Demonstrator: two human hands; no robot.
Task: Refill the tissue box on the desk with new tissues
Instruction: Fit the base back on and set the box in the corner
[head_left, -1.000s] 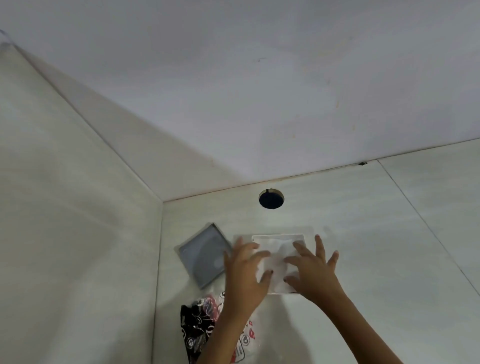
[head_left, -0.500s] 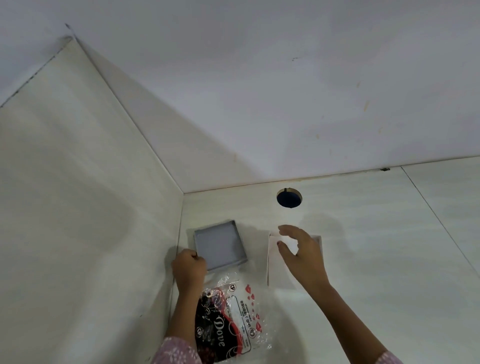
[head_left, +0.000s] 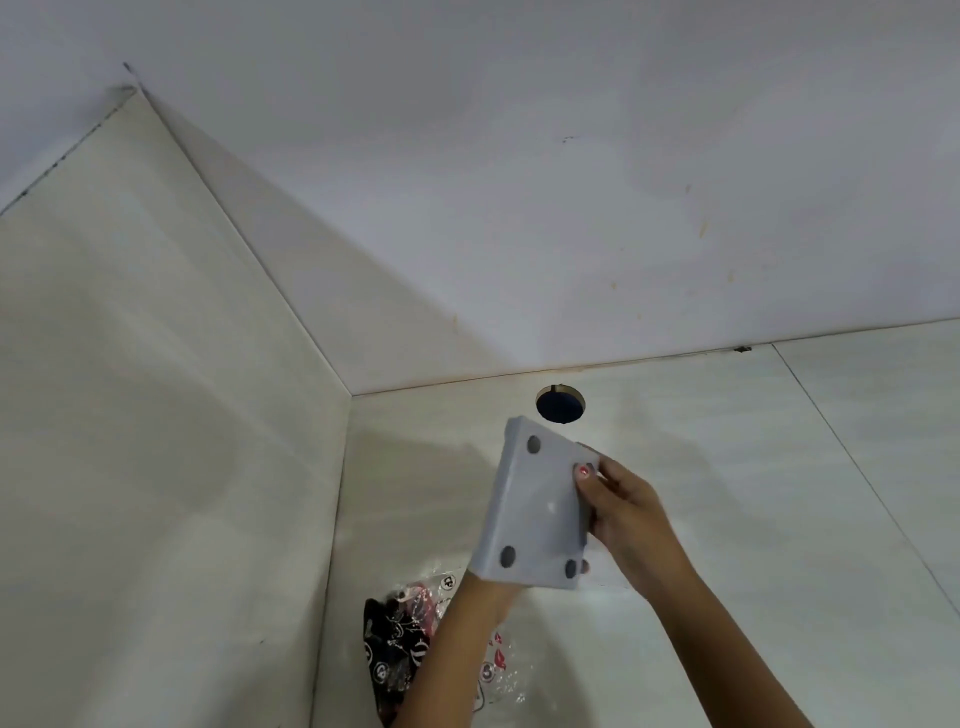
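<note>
A grey square box base (head_left: 535, 509) with dark round pads at its corners is held up off the desk, tilted, its padded face toward me. My right hand (head_left: 626, 512) grips its right edge, thumb on the padded face. My left hand (head_left: 485, 590) holds it from below and is mostly hidden behind it; only the wrist shows. An opened tissue pack wrapper (head_left: 400, 642), black, red and clear plastic, lies on the desk under my left forearm. The white tissue box is hidden behind the base and my hands.
The pale desk top (head_left: 753, 493) meets a side panel (head_left: 156, 467) on the left and a white wall (head_left: 519, 208) behind. A round cable hole (head_left: 560, 406) sits in the desk just beyond the raised base.
My left hand took the grey base from the desk at the left and lifted it, flipping its padded side toward me. My right hand left the white box and gripped the base.
</note>
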